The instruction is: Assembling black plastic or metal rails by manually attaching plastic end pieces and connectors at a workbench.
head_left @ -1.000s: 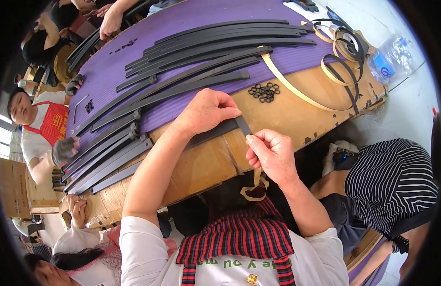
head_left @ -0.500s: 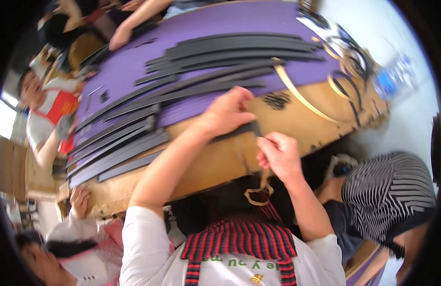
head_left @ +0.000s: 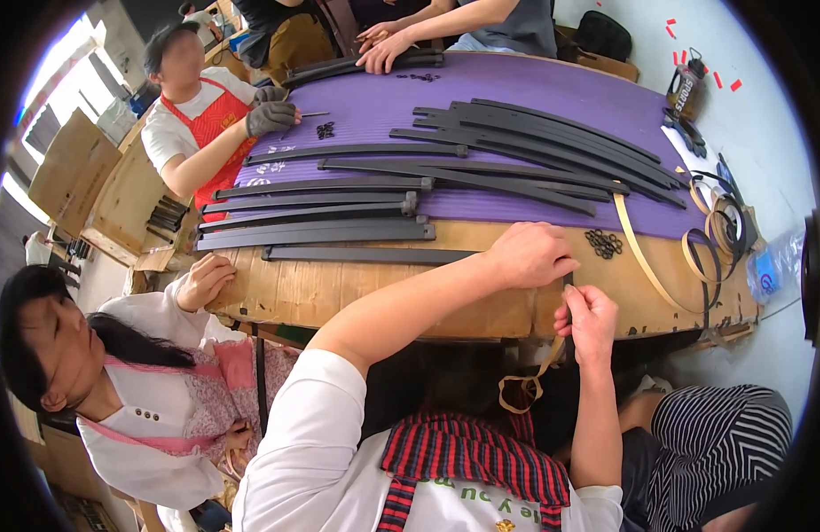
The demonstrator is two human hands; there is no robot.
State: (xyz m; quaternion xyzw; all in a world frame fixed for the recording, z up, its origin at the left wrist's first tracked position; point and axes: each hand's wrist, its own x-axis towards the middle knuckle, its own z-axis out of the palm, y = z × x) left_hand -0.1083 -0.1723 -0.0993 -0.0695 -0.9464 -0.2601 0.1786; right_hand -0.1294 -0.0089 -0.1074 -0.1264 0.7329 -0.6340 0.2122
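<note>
Pinching narrow flat black strip [head_left: 568, 278], closed-fingered, in both left hand [head_left: 532, 255] at its ten o'clock and right hand [head_left: 591, 321] at five, dangling looped tan ribbon [head_left: 549, 358] toward seven!

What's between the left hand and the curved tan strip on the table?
Head view: small black rings, piled between left hand and tan strip.

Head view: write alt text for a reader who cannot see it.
A right hand pinches a narrow strip that hangs in a tan loop beside a brown table, the left hand close by. Black bars lie on the table and its purple mat, with small black rings near the left hand; other people are around.
</note>
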